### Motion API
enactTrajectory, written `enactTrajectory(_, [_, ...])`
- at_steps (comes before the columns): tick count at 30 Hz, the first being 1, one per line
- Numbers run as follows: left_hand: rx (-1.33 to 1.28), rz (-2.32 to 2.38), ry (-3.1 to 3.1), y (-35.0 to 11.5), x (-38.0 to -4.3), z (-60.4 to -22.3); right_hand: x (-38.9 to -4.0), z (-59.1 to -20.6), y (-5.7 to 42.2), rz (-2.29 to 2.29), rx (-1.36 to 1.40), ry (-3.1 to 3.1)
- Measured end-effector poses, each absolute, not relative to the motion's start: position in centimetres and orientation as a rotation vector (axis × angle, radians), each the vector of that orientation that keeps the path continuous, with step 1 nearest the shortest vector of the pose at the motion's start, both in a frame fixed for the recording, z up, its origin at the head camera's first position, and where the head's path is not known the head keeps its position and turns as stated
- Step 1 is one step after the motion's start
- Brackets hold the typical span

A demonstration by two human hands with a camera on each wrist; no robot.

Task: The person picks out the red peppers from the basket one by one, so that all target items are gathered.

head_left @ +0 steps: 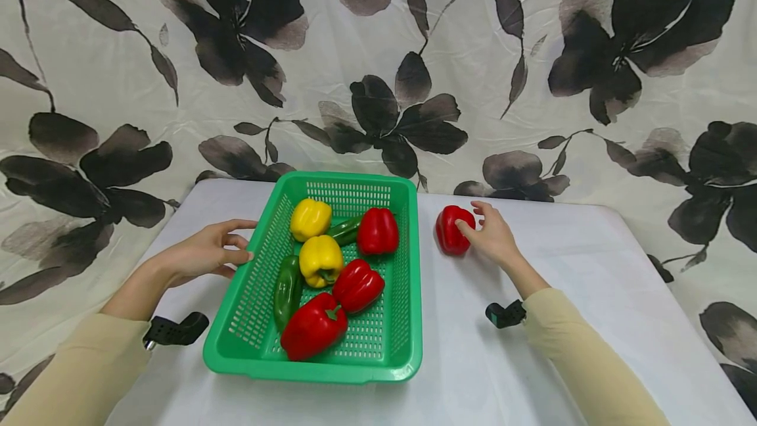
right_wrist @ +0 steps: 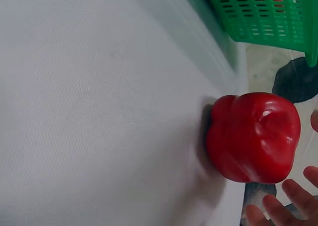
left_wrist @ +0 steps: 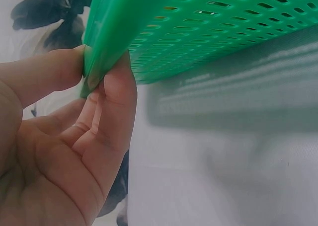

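A glossy, blocky red bell pepper (head_left: 449,236) sits on the flat white tabletop (head_left: 473,373), right of the green perforated plastic basket (head_left: 313,371) whose rim the left hand (head_left: 204,250) pinches. The right hand (head_left: 493,238) is spread beside the pepper — probably light, firm but slippery, best gripped round its sides.

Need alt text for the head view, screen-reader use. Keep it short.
A person's left hand grips the rim of a green basket holding three red peppers, two yellow peppers and two long green peppers. The right hand is open at a fourth red pepper on the white table, right of the basket. Behind hangs a floral cloth.
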State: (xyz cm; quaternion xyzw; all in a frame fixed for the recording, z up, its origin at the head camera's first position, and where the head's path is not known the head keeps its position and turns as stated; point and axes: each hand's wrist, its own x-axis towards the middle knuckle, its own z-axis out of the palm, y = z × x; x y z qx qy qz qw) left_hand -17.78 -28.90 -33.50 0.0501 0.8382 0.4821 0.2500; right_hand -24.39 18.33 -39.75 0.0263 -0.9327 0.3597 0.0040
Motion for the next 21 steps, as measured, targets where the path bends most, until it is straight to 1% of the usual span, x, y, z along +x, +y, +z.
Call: enactTrajectory(21, [0.129, 1.312, 2.285, -28.8, -17.7, -33.5, -23.5, -37.2, 18.0, 0.930, 0.354, -2.865])
